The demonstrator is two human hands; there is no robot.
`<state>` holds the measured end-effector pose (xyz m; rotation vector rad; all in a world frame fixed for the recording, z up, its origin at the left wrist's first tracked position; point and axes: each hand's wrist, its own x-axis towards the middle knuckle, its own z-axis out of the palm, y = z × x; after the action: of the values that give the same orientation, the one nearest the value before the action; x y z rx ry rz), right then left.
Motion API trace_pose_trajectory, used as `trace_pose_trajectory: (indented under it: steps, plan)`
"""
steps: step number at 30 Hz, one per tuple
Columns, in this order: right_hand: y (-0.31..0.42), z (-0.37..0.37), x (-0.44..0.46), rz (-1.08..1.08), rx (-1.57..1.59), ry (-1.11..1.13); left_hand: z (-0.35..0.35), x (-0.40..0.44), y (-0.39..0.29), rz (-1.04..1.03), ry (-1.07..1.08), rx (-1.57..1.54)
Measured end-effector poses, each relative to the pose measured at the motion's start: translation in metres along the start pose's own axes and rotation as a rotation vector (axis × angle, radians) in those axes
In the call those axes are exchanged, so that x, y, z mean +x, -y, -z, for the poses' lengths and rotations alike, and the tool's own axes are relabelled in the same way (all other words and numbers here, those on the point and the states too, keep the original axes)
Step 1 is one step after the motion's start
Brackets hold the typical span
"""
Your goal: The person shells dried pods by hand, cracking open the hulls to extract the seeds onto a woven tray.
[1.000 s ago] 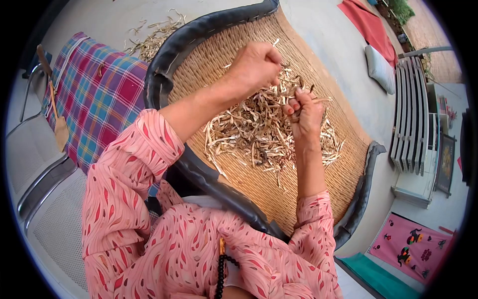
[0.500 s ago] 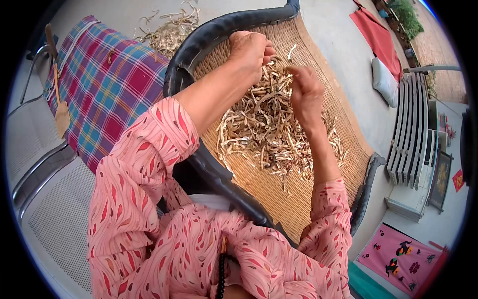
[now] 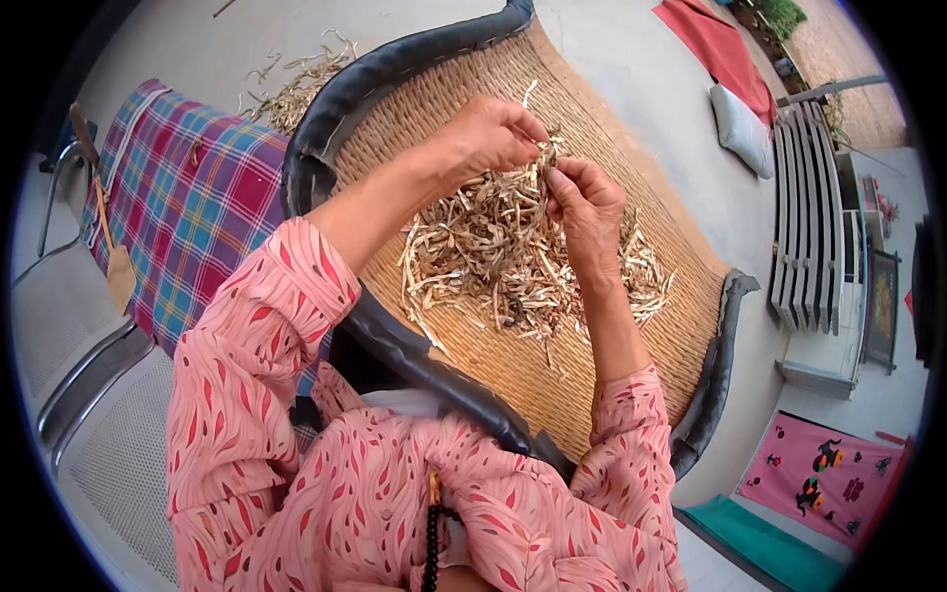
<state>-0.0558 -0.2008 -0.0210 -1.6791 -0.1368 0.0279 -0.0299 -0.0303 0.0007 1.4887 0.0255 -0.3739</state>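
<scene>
A heap of dry, brownish bean pods (image 3: 493, 242) and pale split husks lies in a woven winnowing basket (image 3: 473, 370) with a black-wrapped rim. Over the far part of the heap my two hands nearly meet. My left hand (image 3: 490, 135) is closed, thumb and fingertips pinching a dried bean pod (image 3: 549, 150). Just to its right, my right hand (image 3: 589, 205) is also closed, its thumb and index finger pressed on the pod's lower end. The fingers cover much of the pod. Small reddish bits are scattered among the husks below.
More loose husks (image 3: 301, 89) lie on the floor beyond the basket. To the left are a plaid cloth (image 3: 212, 178), a wooden-handled scoop (image 3: 120, 276) and perforated metal seats (image 3: 123, 414). At right stand stacked folding chairs (image 3: 804, 217), near a grey cushion (image 3: 740, 133).
My hands have come together from apart, the right turning inward, and both now pinch the dried bean pod. The whole view has shifted slightly.
</scene>
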Motion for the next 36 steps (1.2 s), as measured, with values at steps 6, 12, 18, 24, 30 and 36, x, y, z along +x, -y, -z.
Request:
trace_pose_trajectory:
  steps: [6, 12, 18, 24, 30, 36]
  plan:
    - [0.0, 0.003, -0.013, -0.064, 0.09, 0.024, -0.01, -0.005, 0.013, -0.188, 0.147, 0.218]
    - [0.002, 0.002, -0.015, -0.077, 0.046, 0.091, -0.009, -0.003, 0.018, -0.22, 0.142, 0.244]
    - [-0.001, 0.002, -0.017, -0.161, 0.179, 0.049, -0.012, -0.003, 0.019, -0.142, 0.139, 0.134]
    - [-0.007, 0.006, -0.018, -0.181, 0.269, 0.01, -0.011, -0.003, 0.015, -0.046, 0.079, 0.091]
    - [-0.022, 0.016, -0.019, -0.196, 0.465, -0.018, -0.009, -0.002, 0.012, -0.106, -0.019, 0.057]
    - [-0.009, -0.004, -0.023, -0.273, 0.353, 0.168, -0.011, -0.002, 0.014, -0.188, 0.003, 0.157]
